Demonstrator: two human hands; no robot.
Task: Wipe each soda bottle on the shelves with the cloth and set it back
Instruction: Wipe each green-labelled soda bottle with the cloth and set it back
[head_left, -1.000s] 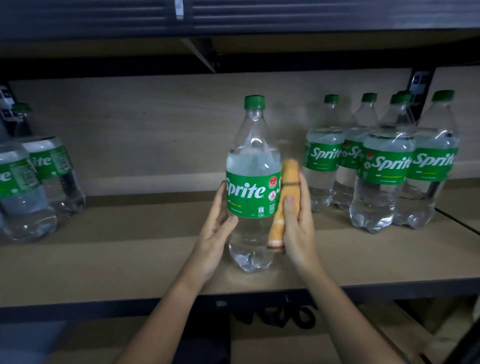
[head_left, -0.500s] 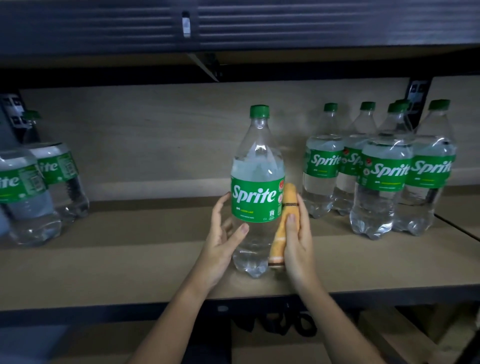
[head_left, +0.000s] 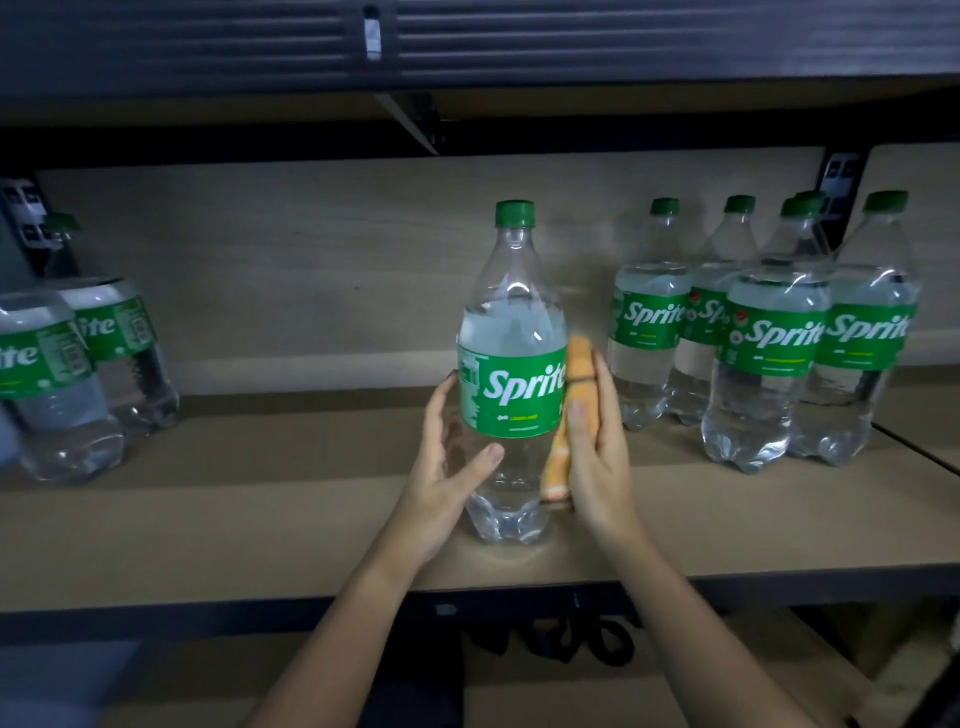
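The fingers of the right hand (head_left: 597, 457) lie flat and straight, pressing a folded orange cloth (head_left: 571, 415) against the right side of a clear Sprite bottle (head_left: 511, 374); the thumb rests on the near face of the cloth. The cloth stands on edge between palm and bottle, running from the green label down toward the bottle's base. On the opposite side, the left hand (head_left: 447, 467) cups the bottle with its fingers loosely spread: the fingertips reach around the far left side at label height, and the thumb (head_left: 483, 460) lies across the clear lower body just under the label. Neither hand is a closed fist; together they hold the bottle between them.

The bottle stands upright between the two hands, its base on the tan shelf board (head_left: 260, 519) near the front edge, green cap (head_left: 515, 214) on top, label reading Sprite facing the viewer.

Out beyond the right hand's fingers, a cluster of Sprite bottles (head_left: 769, 338) stands upright farther back on the same shelf, touching one another. Well apart beyond the left hand's fingers, two more Sprite bottles (head_left: 78, 374) stand at the left edge of the view. Both bare forearms come in from below. A dark upper shelf (head_left: 467, 47) runs across the top
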